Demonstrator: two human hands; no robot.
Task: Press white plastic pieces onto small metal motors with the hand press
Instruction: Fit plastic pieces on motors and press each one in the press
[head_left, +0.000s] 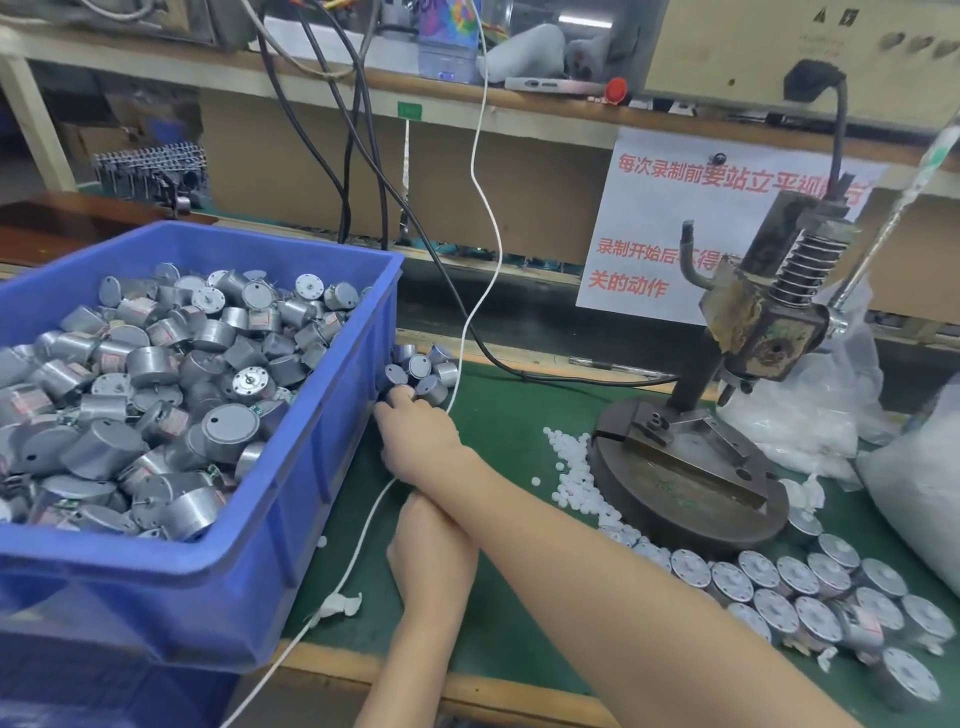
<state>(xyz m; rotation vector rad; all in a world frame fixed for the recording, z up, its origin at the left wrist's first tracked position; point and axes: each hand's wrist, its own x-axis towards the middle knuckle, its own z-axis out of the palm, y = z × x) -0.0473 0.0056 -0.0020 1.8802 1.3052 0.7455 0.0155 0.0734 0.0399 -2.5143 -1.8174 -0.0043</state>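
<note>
1. My right hand (415, 434) reaches across my left arm to a small heap of loose motors (426, 371) just beside the right wall of the blue crate (332, 467). Its fingertips are among them, but I cannot tell whether they grip one.
2. My left hand (434, 535) lies under my right forearm with its fingers hidden, so I cannot tell its state.
3. The crate is heaped with metal motors (156, 364).
4. White plastic pieces (576, 480) lie strewn on the green mat (519, 415), against the round base of the hand press (727, 353).
5. More motors stand in rows (810, 587) in front of the base.
</note>
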